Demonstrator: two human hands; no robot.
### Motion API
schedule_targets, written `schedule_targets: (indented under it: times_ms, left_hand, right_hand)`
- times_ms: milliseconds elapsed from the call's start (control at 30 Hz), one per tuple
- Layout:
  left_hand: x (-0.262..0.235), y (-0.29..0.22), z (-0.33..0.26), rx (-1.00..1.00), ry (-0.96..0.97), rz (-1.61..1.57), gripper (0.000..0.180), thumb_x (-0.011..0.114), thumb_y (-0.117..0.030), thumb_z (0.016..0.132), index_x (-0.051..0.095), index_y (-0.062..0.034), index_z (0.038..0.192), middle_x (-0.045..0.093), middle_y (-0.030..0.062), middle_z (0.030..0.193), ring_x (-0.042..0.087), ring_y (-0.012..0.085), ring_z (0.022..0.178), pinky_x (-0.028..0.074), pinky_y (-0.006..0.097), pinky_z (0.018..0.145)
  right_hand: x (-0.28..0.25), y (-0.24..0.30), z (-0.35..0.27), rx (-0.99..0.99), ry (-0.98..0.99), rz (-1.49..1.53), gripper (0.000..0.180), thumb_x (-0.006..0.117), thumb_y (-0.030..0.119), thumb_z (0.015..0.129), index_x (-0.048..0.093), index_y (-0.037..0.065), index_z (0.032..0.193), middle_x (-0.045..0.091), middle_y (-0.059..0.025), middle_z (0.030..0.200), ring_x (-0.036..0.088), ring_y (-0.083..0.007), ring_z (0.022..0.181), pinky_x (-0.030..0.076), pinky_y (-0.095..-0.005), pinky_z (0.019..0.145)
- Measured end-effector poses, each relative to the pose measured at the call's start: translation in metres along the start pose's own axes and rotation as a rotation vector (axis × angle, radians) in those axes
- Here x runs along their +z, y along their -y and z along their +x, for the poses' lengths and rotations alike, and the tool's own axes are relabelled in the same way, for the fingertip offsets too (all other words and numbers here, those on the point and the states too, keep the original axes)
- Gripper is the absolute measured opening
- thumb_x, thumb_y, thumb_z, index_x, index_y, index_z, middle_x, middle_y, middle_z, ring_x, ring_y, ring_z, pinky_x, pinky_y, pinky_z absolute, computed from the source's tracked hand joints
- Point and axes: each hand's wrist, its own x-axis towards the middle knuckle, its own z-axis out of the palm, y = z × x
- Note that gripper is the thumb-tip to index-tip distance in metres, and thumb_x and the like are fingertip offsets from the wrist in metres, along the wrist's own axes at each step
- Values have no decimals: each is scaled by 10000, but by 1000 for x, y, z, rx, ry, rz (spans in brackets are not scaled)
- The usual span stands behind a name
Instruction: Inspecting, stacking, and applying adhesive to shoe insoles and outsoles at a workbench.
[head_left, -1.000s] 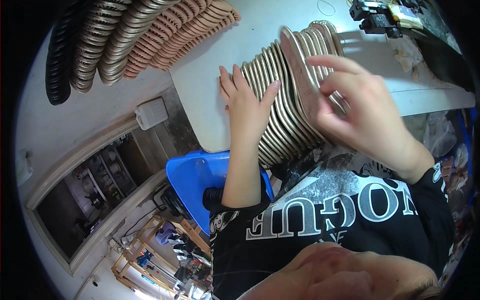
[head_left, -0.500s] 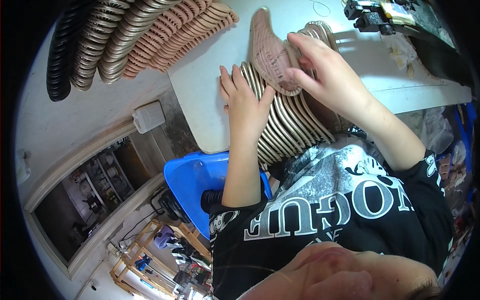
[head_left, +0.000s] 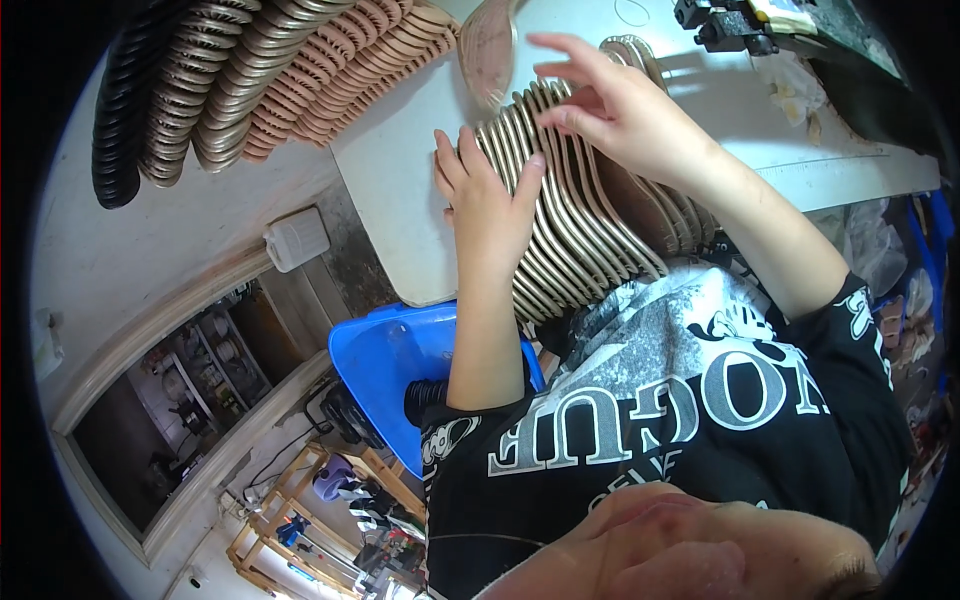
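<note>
The white bench carries a row of gold-edged soles, upright and packed together. One loose sole (its pinkish face showing) is beyond the row, over the bench. Of the hands, the left spreads open against the row's left end; the right, fingers parted, grips nothing near the loose sole.

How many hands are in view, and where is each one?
2: the left hand lies against the left side of the row of bronze-edged insoles; the right hand is over the row's upper part, fingers spread. None seems hidden.
</note>
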Motion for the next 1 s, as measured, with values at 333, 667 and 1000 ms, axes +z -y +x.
schedule_targets:
  times_ms: [333,667,1000]
  left_hand:
    - [-6,0,0,-29,-12,-78,925,707,-427,790,233,53,1423,119,271,1512,146,431,1396,293,638,1023]
    - [-19,6,-3,-66,11,-174,1154,858,-340,618,151,43,1446,39,279,1519,112,419,1404,271,503,1103]
    - [-23,17,-1,-59,151,-146,1137,823,-366,632,155,63,1446,67,263,1531,78,410,1415,237,495,1116]
  right_hand:
    - [15,45,-36,232,452,-667,166,597,157,827,644,-1,844,657,-164,749,652,-336,715,528,-420,668]
    - [15,41,-33,206,501,-692,185,616,182,815,617,5,866,652,-156,747,656,-328,732,527,-419,659]
    - [10,47,-35,228,492,-724,184,608,173,803,581,-6,833,648,-158,733,661,-323,694,540,-414,632]
